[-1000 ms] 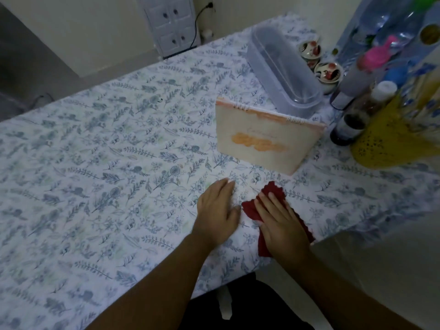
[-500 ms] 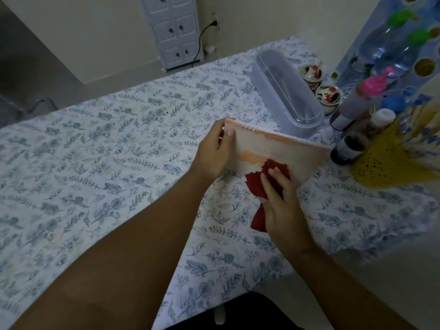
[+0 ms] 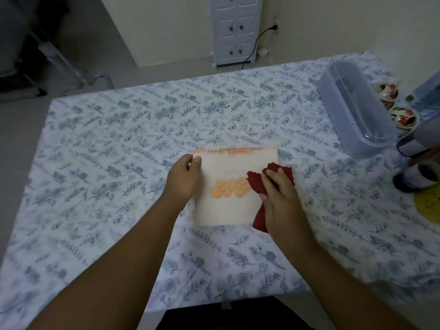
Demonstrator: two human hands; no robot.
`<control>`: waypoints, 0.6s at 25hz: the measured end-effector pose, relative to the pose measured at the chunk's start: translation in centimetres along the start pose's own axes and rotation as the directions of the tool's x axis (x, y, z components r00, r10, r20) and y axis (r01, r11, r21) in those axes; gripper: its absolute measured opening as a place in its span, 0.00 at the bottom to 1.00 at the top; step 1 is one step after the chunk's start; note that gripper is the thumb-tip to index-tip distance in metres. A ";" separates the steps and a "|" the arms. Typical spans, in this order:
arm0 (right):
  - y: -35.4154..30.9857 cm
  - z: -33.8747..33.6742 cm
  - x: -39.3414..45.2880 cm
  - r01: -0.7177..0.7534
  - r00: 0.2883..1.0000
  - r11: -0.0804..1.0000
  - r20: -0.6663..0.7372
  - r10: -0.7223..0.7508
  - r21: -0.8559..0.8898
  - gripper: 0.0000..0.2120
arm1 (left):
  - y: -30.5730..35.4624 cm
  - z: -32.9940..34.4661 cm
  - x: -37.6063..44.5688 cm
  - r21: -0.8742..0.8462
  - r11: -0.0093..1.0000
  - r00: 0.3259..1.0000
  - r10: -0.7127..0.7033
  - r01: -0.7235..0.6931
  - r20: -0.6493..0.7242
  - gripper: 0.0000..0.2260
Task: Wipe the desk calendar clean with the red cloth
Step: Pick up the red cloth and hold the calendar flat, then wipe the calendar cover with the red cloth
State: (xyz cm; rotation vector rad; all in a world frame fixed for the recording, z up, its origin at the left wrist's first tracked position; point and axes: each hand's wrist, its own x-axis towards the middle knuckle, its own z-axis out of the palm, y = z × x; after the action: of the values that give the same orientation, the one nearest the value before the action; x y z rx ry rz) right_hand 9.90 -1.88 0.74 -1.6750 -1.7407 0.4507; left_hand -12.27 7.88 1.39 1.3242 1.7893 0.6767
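The desk calendar [image 3: 228,210], cream with an orange print and a spiral top edge, sits at the middle of the table facing me. My left hand [image 3: 184,178] grips its left edge near the top, thumb on the front face. My right hand [image 3: 279,196] is closed on the bunched red cloth [image 3: 257,183] and presses it against the calendar's right side. Part of the cloth hangs below my palm by the calendar's lower right corner.
The table wears a white cloth with blue leaf print [image 3: 119,163]. A clear oblong plastic container [image 3: 357,113] lies at the back right, two small painted bowls [image 3: 404,117] beside it, dark bottles [image 3: 416,163] and a yellow object [image 3: 428,206] at the right edge. A white drawer cabinet [image 3: 234,29] stands beyond.
My left hand went from flat on the table to gripping the calendar's left edge. My right hand lifted the red cloth off the table onto the calendar's face. The calendar now sits nearer the table's middle.
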 end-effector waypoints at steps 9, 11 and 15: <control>0.8 6.0 -3.7 -0.035 0.900 0.900 0.377 0.217 -0.434 0.28 | -6.4 -1.5 -2.8 0.173 0.972 0.987 -0.151 0.160 -0.062 0.19; 0.6 6.1 -4.1 0.063 0.919 0.893 0.375 0.122 -0.446 0.28 | -7.9 -1.9 -3.7 0.424 0.905 0.997 0.069 -0.042 -0.047 0.23; 0.2 7.3 -4.9 0.105 0.866 0.910 0.486 0.113 -0.400 0.28 | -12.0 -2.2 -4.4 0.637 0.707 0.952 0.228 -0.306 0.204 0.25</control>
State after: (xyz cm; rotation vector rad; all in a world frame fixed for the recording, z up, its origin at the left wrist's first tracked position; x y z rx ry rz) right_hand 4.92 -5.15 -5.66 -1.9793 -2.3475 0.5886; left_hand -19.78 0.05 -5.68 2.0883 1.8312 0.0707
